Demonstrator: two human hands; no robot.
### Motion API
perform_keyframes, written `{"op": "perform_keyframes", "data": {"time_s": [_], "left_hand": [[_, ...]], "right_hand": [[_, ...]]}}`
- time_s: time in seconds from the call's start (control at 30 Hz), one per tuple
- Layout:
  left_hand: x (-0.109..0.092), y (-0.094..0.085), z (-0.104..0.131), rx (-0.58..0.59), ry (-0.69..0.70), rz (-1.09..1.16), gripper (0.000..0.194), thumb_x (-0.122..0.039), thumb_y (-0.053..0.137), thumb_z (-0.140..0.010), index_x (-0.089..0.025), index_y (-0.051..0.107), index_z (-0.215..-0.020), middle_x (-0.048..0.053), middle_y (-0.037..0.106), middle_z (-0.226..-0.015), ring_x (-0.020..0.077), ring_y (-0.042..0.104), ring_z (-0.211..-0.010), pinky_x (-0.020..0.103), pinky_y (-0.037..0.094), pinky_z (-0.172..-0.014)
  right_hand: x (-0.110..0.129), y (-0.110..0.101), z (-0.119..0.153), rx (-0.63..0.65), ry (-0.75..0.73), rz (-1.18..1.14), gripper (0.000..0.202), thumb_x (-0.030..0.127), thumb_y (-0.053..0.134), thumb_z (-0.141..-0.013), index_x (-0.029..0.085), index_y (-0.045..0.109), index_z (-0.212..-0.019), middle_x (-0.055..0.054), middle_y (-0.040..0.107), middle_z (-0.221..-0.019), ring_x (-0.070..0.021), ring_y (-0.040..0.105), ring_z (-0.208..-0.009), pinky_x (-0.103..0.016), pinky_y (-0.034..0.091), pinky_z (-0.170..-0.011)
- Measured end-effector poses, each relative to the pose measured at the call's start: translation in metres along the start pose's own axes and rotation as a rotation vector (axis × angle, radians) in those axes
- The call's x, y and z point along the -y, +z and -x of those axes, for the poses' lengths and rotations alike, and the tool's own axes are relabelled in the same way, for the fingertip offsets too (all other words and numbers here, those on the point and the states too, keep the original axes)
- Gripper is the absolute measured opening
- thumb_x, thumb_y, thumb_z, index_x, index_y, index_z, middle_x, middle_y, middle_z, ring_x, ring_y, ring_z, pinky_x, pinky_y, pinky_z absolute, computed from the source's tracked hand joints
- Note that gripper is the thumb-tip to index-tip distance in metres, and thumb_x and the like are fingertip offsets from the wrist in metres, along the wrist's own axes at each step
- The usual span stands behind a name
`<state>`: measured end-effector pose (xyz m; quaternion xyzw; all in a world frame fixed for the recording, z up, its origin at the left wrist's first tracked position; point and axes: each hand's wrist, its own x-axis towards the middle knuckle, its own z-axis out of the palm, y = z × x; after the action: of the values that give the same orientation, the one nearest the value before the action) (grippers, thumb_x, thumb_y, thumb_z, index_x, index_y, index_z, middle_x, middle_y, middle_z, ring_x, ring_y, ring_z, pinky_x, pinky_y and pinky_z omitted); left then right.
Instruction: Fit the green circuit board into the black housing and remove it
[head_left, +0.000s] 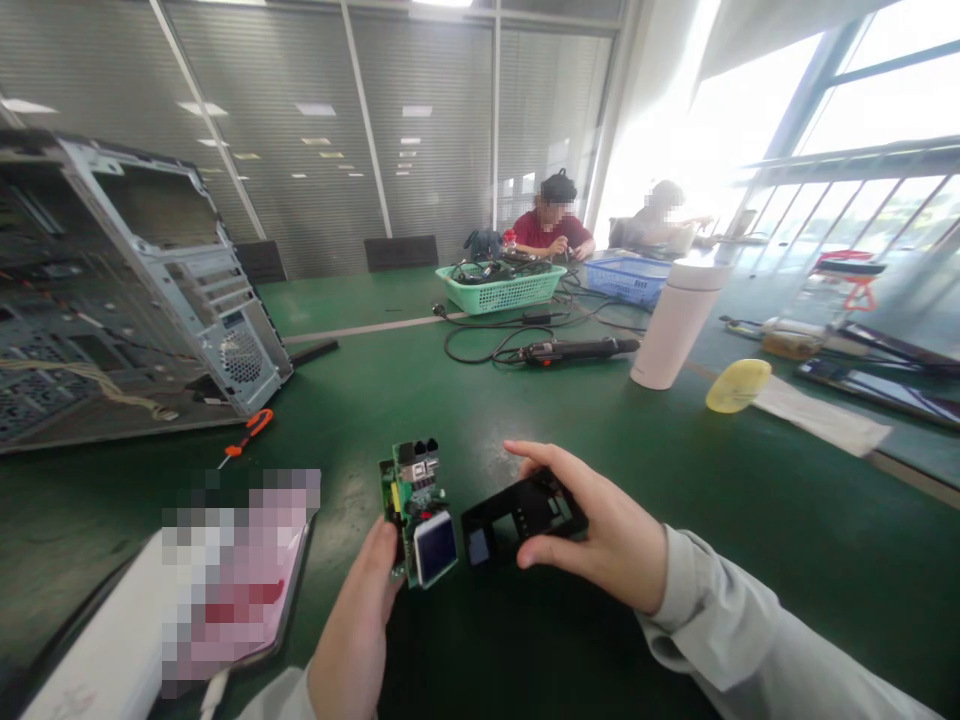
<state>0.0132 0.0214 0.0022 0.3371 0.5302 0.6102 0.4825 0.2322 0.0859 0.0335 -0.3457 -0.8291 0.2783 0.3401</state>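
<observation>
My left hand [360, 610] is closed on a green circuit board [407, 490] that stands roughly upright. The board carries a small dark screen in a white frame [436, 548] and metal connectors near its top. In my right hand [577, 530] is a black plastic housing [517, 520] with cutouts, tilted and gripped between thumb and fingers. A narrow gap separates the housing from the board. The fingers of my left hand behind the board are mostly hidden.
An open computer case [240, 350] stands at left, near an orange-handled screwdriver [250, 432] and a phone [262, 590]. Beyond are a corded electric screwdriver [577, 350], a pink tumbler [675, 325], a green basket [502, 290] and a blue basket [626, 280]. Two people sit at the far end.
</observation>
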Motion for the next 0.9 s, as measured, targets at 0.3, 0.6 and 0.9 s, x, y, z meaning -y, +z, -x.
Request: {"op": "perform_keyframes", "data": {"time_s": [0.3,0.6,0.9], "left_hand": [[-0.014,0.012,0.003,0.186,-0.195,-0.069,0.043,-0.057,0.065,-0.064,-0.017,0.077,-0.076,0.004,0.073,-0.057,0.0222,0.062,-0.061,0.031,0.044,-0.062],[-0.012,0.010,0.002,0.145,-0.181,0.039,0.037,-0.049,0.064,-0.069,-0.015,0.075,-0.080,0.006,0.074,-0.062,0.0235,0.064,-0.064,0.032,0.046,-0.063],[0.008,0.004,-0.015,0.120,-0.185,0.107,0.048,-0.054,0.052,-0.069,-0.013,0.072,-0.084,0.010,0.069,-0.063,0.0263,0.062,-0.063,0.032,0.041,-0.047]], "right_hand": [[-0.007,-0.003,-0.002,-0.067,0.141,0.222,0.053,0.053,0.060,-0.078,0.023,0.053,-0.121,-0.004,0.058,-0.087,-0.0175,0.055,-0.079,-0.034,0.045,-0.073],[-0.010,-0.006,-0.010,-0.012,0.433,-0.226,0.053,0.067,0.040,-0.083,0.018,0.061,-0.077,-0.003,0.058,-0.069,-0.0142,0.052,-0.064,-0.028,0.041,-0.058],[0.003,0.008,-0.008,0.442,0.817,-1.309,0.043,0.048,0.040,-0.091,0.013,0.063,-0.096,-0.003,0.061,-0.066,-0.0088,0.058,-0.053,-0.020,0.045,-0.054]]}}
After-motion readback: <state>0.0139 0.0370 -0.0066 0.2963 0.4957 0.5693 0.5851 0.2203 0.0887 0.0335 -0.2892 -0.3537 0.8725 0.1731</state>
